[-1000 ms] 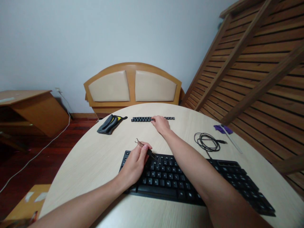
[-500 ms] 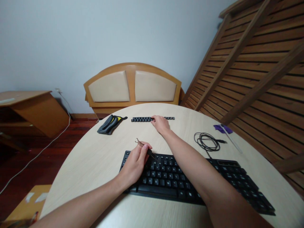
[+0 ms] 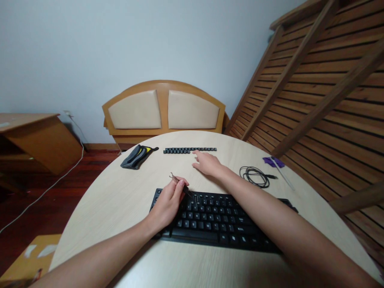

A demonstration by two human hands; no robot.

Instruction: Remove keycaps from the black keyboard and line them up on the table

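My left hand (image 3: 168, 201) is closed around a keycap puller (image 3: 175, 179), a slim tool with a dark handle and thin wire ends. One end points up past my fingers; the other is over the upper left keys of a black keyboard (image 3: 196, 236). Beneath it, part of the top key row lacks caps. My right hand (image 3: 207, 163) is open, thumb and index finger apart, just right of the end of the front row of loose black keycaps (image 3: 177, 151). Two rows of these lie across the far side of the table. My right forearm hides the keyboard's right part.
A grey and black pouch with yellow lining (image 3: 135, 158) lies at the table's left. At the right are a coiled black cable (image 3: 255, 177), a purple cloth (image 3: 277, 162) and a thin pale stick (image 3: 285, 176). The round table (image 3: 111, 204) has a curved edge.
My right hand has let go at the front keycap row and opened, its fingers now apart and slightly back from it. The left hand still holds the puller over the keyboard.
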